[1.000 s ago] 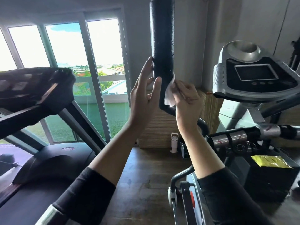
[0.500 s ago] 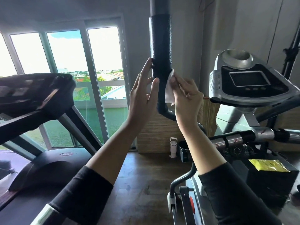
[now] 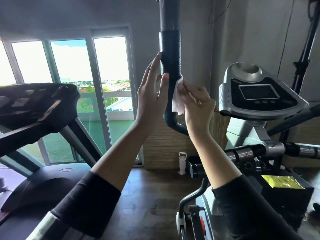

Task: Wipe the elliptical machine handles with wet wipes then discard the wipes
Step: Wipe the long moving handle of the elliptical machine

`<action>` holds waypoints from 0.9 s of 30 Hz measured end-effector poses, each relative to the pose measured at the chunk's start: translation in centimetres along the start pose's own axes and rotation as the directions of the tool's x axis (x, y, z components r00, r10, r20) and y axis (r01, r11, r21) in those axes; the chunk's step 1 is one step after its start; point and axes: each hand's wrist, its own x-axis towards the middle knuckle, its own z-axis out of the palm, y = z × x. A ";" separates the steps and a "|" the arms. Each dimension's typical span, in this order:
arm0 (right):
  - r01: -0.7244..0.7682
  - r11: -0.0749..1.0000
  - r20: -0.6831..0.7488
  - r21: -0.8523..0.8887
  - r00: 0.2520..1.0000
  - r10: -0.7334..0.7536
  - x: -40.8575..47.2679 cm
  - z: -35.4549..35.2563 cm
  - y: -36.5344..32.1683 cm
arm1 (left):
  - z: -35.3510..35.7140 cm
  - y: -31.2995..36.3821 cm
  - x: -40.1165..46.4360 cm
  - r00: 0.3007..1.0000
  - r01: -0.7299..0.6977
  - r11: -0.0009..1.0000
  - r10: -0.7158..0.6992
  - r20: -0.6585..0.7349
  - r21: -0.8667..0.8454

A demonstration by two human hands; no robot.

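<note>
Windowed gym, left hand (image 3: pixel 152 99) flat against handle (image 3: pixel 170 59), right hand (image 3: pixel 199 104) pinching wet wipe (image 3: pixel 177 99)

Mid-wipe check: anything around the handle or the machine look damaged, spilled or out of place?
Nothing stands out. The right hand presses the white wipe against the black foam handle, and the left hand steadies it with straight fingers. A yellow packet lies flat on the black box.

The dark wooden floor (image 3: pixel 143 201) carries a treadmill (image 3: pixel 34 193) at its left edge, the elliptical machine (image 3: pixel 242 170) at its right, and a white bottle (image 3: pixel 182 162) by the far wall.
</note>
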 end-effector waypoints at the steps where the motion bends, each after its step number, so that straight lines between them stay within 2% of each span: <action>1: -0.029 1.000 -0.010 -0.007 1.000 0.029 -0.6 -0.2 0.3 | 0.0 -0.1 0.0 1.000 -0.008 1.000 0.008 0.005 0.008; 4: -0.079 0.997 -0.040 0.006 0.996 0.080 -0.9 -0.2 0.0 | -0.2 0.0 0.3 0.999 -0.013 1.000 0.013 0.032 0.016; 10: -0.010 1.000 -0.001 0.019 1.000 0.010 2.7 1.5 -3.2 | -0.5 0.3 1.9 0.998 -0.038 0.999 0.037 0.053 0.021; 18: -0.087 0.995 -0.012 -0.056 0.996 0.087 1.1 0.4 -2.1 | -1.0 0.3 2.9 0.993 -0.051 0.998 0.046 0.108 0.045; 23: 0.088 0.993 0.046 -0.075 0.995 -0.085 5.1 2.4 -5.0 | -1.1 0.5 3.5 0.992 -0.074 0.993 0.063 0.112 0.097; 27: 0.098 0.991 0.049 -0.095 0.994 -0.094 5.0 2.3 -4.7 | -1.3 0.2 3.3 0.991 -0.062 0.995 0.052 0.125 0.081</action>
